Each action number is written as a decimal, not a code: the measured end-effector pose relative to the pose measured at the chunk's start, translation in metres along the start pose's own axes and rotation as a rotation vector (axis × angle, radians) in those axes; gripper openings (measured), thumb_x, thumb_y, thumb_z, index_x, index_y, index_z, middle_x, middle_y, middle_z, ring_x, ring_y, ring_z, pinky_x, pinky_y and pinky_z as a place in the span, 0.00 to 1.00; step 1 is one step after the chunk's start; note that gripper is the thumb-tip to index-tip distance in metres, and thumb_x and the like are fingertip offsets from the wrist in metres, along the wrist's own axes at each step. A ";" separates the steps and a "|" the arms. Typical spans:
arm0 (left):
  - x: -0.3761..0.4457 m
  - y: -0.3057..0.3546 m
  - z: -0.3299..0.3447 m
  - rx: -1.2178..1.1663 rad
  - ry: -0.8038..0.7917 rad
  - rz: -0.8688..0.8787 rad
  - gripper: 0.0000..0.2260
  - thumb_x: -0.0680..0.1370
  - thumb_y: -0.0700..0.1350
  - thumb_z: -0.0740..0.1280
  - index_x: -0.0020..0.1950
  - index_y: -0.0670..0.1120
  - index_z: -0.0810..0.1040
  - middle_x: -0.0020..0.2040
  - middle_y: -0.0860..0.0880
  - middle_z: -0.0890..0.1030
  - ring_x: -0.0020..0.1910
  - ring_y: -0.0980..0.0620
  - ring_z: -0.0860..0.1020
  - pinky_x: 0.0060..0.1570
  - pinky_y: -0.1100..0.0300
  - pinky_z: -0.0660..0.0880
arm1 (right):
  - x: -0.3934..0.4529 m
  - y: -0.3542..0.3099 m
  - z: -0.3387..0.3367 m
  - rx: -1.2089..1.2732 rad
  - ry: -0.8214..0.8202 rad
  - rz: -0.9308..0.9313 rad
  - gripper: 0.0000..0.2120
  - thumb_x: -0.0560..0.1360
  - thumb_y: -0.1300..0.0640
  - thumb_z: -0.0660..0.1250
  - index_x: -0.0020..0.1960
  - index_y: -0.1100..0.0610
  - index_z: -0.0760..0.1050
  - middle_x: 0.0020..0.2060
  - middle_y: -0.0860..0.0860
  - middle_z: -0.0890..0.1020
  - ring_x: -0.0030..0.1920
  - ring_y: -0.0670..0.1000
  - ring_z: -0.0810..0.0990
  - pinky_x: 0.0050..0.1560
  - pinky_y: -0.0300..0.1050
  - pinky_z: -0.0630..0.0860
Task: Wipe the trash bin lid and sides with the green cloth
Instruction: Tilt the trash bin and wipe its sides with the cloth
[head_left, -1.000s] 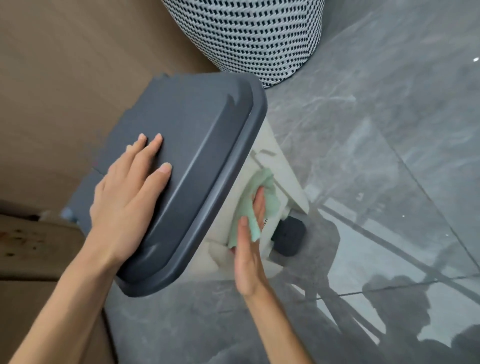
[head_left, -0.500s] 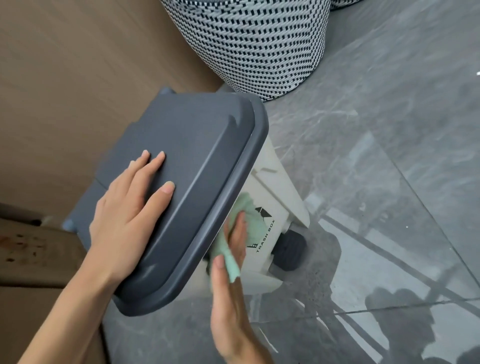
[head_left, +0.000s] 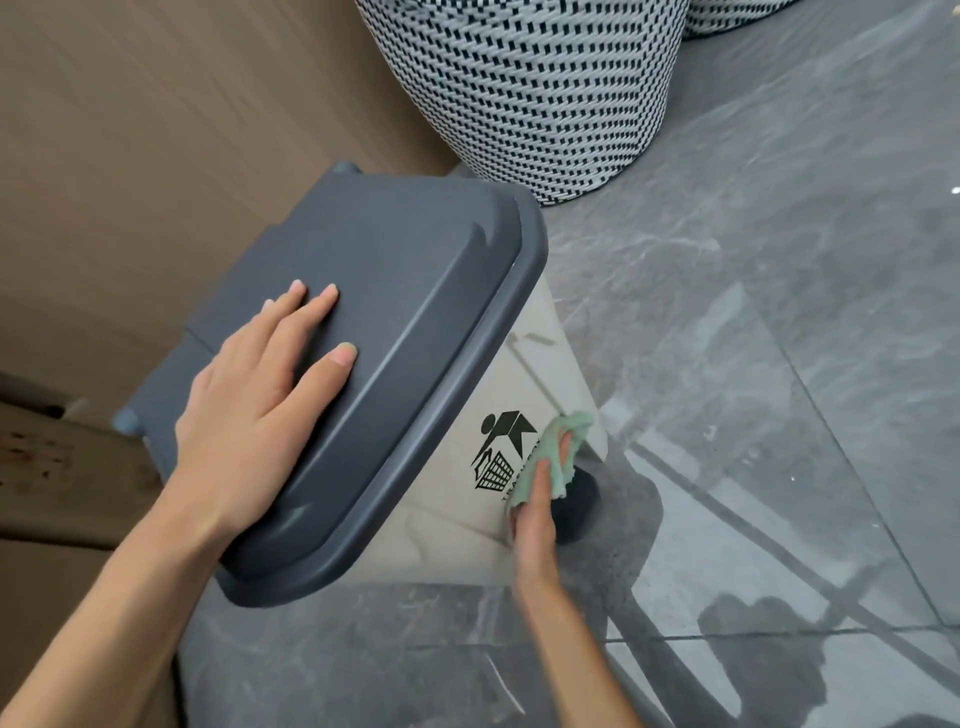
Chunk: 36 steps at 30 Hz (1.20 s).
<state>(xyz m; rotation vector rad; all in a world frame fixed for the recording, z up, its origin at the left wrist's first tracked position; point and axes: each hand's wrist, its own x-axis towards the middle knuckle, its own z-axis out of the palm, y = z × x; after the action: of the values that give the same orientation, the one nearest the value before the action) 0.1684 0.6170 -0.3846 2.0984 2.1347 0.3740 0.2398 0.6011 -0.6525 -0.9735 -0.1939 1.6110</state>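
Note:
The trash bin has a dark grey lid (head_left: 395, 332) and a cream front side (head_left: 457, 499) printed with a black litter logo. My left hand (head_left: 260, 395) lies flat on the lid, fingers spread, holding nothing. My right hand (head_left: 537, 512) presses the green cloth (head_left: 558, 452) against the cream side, low and right of the logo, just above the black foot pedal (head_left: 576, 514). The cloth covers part of the printed lettering.
A black-and-white woven basket (head_left: 540, 88) stands right behind the bin. A brown wood-grain panel (head_left: 156, 119) runs along the left. Glossy grey floor tiles (head_left: 779, 364) spread to the right and front, with shadows near the bottom right.
My right hand slid the green cloth across the cream side, first left under the lid's edge, then right and down toward the pedal, uncovering the logo. My left hand stayed flat on the lid.

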 end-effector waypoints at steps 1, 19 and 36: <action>0.000 0.000 0.000 -0.001 0.000 0.003 0.31 0.70 0.71 0.48 0.74 0.71 0.59 0.77 0.71 0.57 0.78 0.66 0.53 0.70 0.58 0.52 | 0.002 0.004 -0.006 0.007 -0.002 0.056 0.29 0.82 0.40 0.54 0.80 0.50 0.58 0.76 0.49 0.69 0.71 0.48 0.72 0.65 0.41 0.69; 0.005 -0.007 0.001 -0.015 0.006 0.008 0.29 0.70 0.71 0.49 0.72 0.73 0.59 0.76 0.71 0.58 0.77 0.66 0.53 0.71 0.57 0.52 | -0.083 -0.047 0.049 -0.336 -0.298 -0.396 0.20 0.81 0.36 0.45 0.66 0.14 0.43 0.75 0.24 0.37 0.77 0.36 0.31 0.80 0.53 0.36; 0.004 -0.004 0.000 -0.010 0.002 0.005 0.31 0.70 0.71 0.49 0.74 0.70 0.60 0.77 0.70 0.58 0.78 0.66 0.53 0.72 0.59 0.51 | -0.085 -0.061 0.054 -0.326 -0.273 -0.335 0.28 0.78 0.35 0.45 0.77 0.34 0.42 0.74 0.23 0.37 0.76 0.32 0.32 0.80 0.51 0.33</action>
<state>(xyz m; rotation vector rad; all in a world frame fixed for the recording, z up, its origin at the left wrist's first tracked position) 0.1643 0.6210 -0.3857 2.0988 2.1246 0.3865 0.2454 0.5652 -0.5409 -0.9033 -0.7862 1.4186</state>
